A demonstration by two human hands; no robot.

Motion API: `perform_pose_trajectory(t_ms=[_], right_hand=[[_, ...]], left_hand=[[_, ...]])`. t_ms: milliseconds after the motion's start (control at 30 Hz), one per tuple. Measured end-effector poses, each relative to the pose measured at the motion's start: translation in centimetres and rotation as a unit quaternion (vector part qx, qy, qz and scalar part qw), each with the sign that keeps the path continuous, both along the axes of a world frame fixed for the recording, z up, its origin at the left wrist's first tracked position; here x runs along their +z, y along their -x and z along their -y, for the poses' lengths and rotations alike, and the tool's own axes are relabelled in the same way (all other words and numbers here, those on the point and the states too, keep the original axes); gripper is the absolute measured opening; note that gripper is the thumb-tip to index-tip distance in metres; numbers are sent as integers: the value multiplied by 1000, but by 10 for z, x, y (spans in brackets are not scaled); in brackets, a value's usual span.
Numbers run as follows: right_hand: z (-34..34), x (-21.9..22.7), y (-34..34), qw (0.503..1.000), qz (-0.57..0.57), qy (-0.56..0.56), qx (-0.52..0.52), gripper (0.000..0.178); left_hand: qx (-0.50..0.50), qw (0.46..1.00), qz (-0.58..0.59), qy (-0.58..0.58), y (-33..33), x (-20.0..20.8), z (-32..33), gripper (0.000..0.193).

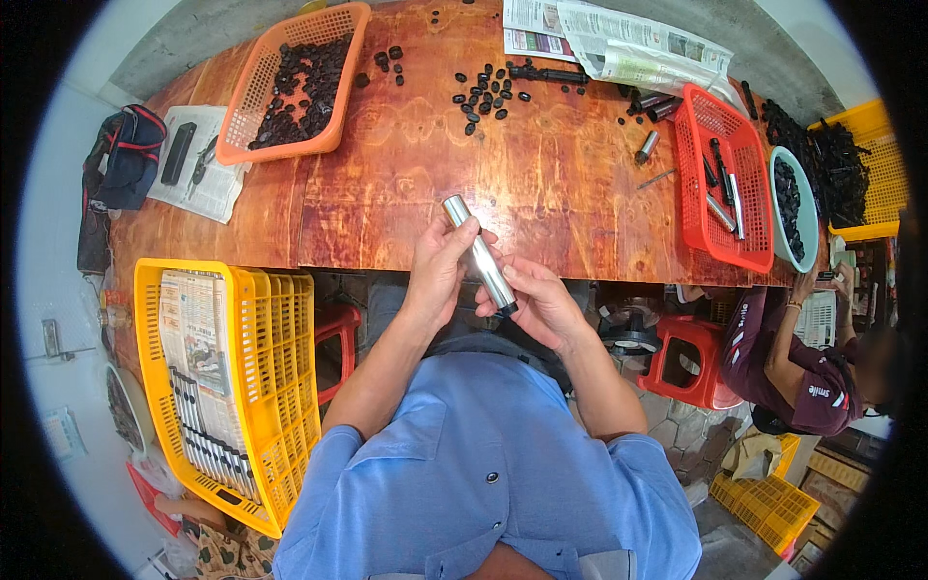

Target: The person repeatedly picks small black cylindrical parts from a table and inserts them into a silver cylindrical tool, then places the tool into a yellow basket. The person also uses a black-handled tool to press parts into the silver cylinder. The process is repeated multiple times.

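A shiny metal tube (480, 253) with a black lower end slants between my hands, just over the table's front edge. My left hand (443, 263) is closed around its upper and middle part, thumb on top. Around the lower end, by the black piece, the fingers of my right hand (537, 302) are closed. Small black oval plugs (480, 97) lie scattered on the wooden table (406, 184) beyond my hands. An orange basket (342, 126) at the far left holds many small black parts.
A red basket (688, 193) with tubes and a pale bowl (810, 253) of black parts stand right. Newspapers (648, 48) lie at the back. A yellow crate (311, 387) with several tubes stands left. A co-worker in a maroon shirt (822, 391) sits at right, near a red stool (684, 362).
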State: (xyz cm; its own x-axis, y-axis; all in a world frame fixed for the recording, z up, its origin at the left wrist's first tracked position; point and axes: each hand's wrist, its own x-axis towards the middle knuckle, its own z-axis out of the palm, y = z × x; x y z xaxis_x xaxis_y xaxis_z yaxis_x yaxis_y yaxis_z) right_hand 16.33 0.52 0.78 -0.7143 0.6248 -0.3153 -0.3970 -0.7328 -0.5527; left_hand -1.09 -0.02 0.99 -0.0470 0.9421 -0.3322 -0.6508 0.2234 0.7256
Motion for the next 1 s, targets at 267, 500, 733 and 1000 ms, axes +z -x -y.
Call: perform_pose_trajectory(t_ms=[267,500,733,1000], right_hand=[[2,7,5,1000,17,-2,5,34],[9,12,8,998,-56,4,37,32],[13,25,14,990,0,-62,123,57],[13,18,20,905,256,-328,86,46]], left_hand=[[-9,1000,27,2,2,-2,3,30],[-101,984,91,-112,5,-3,11,35],[-210,946,18,-246,9,12,17,29],[-164,952,-97,-238,0,20,29,23]])
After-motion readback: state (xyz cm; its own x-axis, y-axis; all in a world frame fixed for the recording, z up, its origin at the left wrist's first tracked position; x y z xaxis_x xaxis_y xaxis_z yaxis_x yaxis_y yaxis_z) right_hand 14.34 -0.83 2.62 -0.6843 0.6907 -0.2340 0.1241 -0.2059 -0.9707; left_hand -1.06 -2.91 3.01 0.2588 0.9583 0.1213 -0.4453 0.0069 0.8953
